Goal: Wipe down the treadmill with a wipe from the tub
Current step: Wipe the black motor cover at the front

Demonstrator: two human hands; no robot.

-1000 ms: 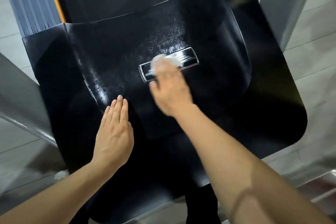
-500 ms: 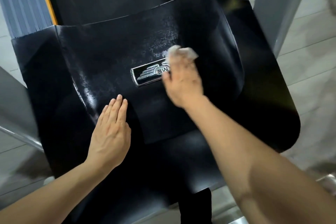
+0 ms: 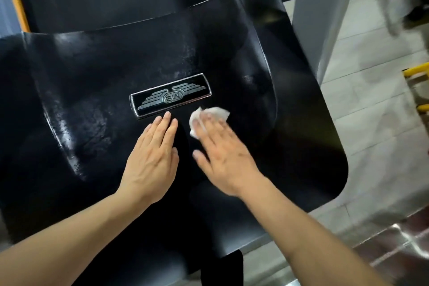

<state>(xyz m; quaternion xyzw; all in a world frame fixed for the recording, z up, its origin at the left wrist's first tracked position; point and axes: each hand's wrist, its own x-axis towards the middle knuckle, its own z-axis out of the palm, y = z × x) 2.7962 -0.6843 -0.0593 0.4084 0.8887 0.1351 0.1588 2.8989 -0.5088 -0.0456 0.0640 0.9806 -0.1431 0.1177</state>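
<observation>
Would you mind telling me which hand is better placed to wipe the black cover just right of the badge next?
The right hand. It already presses the white wipe flat on the treadmill cover, just below and right of the badge. The left hand lies flat and bare on the cover, below the badge, holding nothing.

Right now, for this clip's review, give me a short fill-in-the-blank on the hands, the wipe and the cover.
1. The white wipe lies under the fingers of the ____ hand.
2. The left hand rests flat on the black motor cover, holding ____.
3. The silver winged badge sits just ____ the left hand's fingertips in the picture.
4. The wipe is to the ____ of the left hand.

Missing words: right; nothing; above; right
</observation>
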